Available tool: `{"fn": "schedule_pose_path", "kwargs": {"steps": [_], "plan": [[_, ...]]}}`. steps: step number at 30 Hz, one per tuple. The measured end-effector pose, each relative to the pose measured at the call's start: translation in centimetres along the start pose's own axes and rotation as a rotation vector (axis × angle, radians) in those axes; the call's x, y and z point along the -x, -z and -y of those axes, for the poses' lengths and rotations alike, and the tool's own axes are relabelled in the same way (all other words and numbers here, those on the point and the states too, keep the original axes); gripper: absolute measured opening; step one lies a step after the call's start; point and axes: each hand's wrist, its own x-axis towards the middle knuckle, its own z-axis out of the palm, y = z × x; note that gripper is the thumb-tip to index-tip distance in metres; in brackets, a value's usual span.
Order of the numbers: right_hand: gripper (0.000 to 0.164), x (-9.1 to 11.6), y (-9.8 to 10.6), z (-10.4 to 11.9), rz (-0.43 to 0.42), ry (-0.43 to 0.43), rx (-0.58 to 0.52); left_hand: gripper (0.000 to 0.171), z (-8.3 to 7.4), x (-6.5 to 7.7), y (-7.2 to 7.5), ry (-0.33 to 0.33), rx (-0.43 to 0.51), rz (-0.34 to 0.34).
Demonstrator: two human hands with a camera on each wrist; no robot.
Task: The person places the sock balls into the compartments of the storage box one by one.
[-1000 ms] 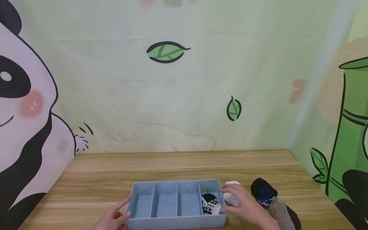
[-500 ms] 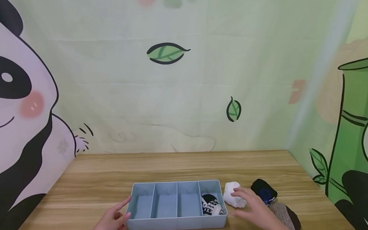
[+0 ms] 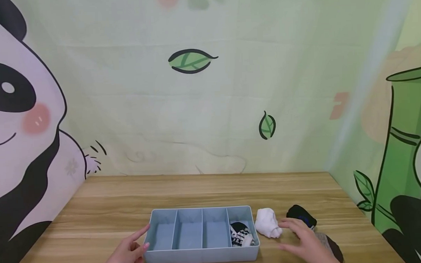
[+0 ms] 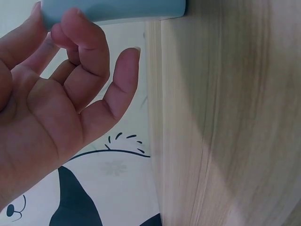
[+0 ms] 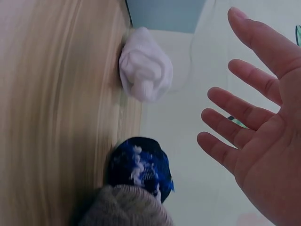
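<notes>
A light-blue box (image 3: pixel 201 255) with several compartments stands on the table. In its rightmost compartment lies a balled black-and-white sock (image 3: pixel 241 235). My left hand (image 3: pixel 125 252) touches the box's left end with forefinger and thumb, the other fingers loosely bent. To the right of the box sits a balled white sock (image 3: pixel 267 223). My right hand (image 3: pixel 306 242), fingers spread and holding nothing, hovers just right of that white sock. It partly covers a black sock with blue (image 5: pixel 141 165) and a grey-brown sock (image 3: pixel 331 245).
The wooden table (image 3: pixel 129 196) extends behind the box to a cloth backdrop (image 3: pixel 143 110) printed with a panda, leaves and bamboo. Side panels of the same cloth flank the table on the left and right.
My right hand has drawn back rightward from the box's right end, past the white sock, uncovering it. My left hand and the box have stayed put.
</notes>
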Motion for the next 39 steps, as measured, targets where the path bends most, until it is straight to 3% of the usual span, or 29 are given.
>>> {"fn": "schedule_pose_path", "kwargs": {"steps": [5, 13, 26, 35, 39], "plan": [[0.044, 0.5, 0.7, -0.4, 0.026, -0.073, 0.014, 0.059, -0.1, 0.1, -0.1, 0.014, -0.009, -0.014], [0.045, 1.5, 1.7, -1.6, 0.03, -0.113, -0.006, 0.058, -0.2, 0.1, -0.1, 0.015, -0.014, -0.019], [0.052, 2.8, 3.2, -3.8, 0.201, -0.26, -0.08, 0.058, -0.1, 0.1, -0.1, 0.004, -0.023, -0.024], [0.055, 3.7, 4.1, -5.6, 0.266, -0.291, -0.102, 0.058, -0.1, 0.1, -0.1, -0.013, -0.016, -0.011], [0.056, 4.0, 4.3, -6.5, 0.287, -0.242, -0.114, 0.058, 0.0, 0.1, 0.0, -0.027, -0.013, -0.002]]}}
